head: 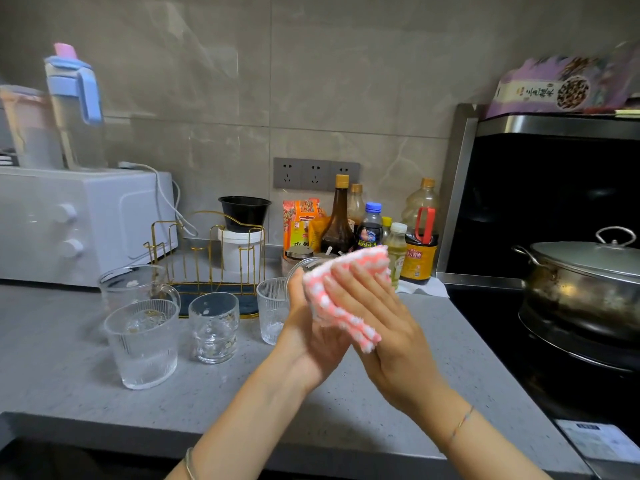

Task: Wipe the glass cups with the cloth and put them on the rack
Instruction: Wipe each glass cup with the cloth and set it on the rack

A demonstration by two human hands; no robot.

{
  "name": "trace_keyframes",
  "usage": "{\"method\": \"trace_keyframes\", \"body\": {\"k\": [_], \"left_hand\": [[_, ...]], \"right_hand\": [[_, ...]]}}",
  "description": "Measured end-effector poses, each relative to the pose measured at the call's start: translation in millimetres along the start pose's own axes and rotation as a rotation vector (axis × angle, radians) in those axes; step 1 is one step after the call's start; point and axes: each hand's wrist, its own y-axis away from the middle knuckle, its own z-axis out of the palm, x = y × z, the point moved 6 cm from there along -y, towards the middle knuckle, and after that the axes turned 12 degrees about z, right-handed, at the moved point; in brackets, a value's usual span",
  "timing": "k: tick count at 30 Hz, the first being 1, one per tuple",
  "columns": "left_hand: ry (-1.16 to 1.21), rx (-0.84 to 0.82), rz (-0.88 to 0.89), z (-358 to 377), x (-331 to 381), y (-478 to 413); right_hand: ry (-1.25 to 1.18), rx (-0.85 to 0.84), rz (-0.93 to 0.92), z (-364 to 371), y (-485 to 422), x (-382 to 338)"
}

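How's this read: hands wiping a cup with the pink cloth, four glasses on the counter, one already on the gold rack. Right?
No: head view shows the gold rack holding no glass. Rest holds: left hand grips a cup, right hand presses the pink cloth on it, four glasses on the counter.

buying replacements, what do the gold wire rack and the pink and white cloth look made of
The gold wire rack looks like thin metal rod, its glossy gold finish glinting. The pink and white cloth looks like soft microfibre or terry: matte, nubby pile.
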Motion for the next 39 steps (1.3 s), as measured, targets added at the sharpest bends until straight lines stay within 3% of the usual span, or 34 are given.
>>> {"method": "trace_keyframes", "body": {"k": [7,10,13,16,19,24,29,36,39], "left_hand": [[-0.085,0.015,0.065,-8.5,7.6,-2.0],[-0.211,0.019,0.092,-14.9,12.3,-0.5],[-0.289,-0.080,0.089,-16.7,12.4,1.3],[-0.414,-0.207,0.089,-16.4,9.5,6.2],[-0.543,-0.225,0.076,-22.2,4.0,7.9],[-0.527,-0.198,0.114,-22.9,5.2,9.5],[-0.616,-0.188,0.137,-23.4,10.2,14.3],[-0.632,-0.293,0.084,-9.6,12.5,24.5],[-0.654,-0.315,0.070,-7.4,11.7,26.7]], "right_hand": [[-0.414,-0.056,0.394,-17.8,-4.1,22.3],[-0.626,0.038,0.709,-33.9,-8.8,40.5],[-0.634,0.043,0.890,-41.7,-11.4,58.9],[-0.572,0.018,0.839,-43.6,-20.6,57.8],[-0.671,-0.047,0.734,-41.5,-32.5,42.6],[-0.468,-0.325,0.540,-16.5,-23.7,23.2],[-0.774,-0.154,0.768,-20.1,-22.1,30.0],[-0.568,-0.252,0.536,-12.2,-29.5,25.7],[-0.587,-0.199,0.558,-12.5,-30.3,26.0]]}}
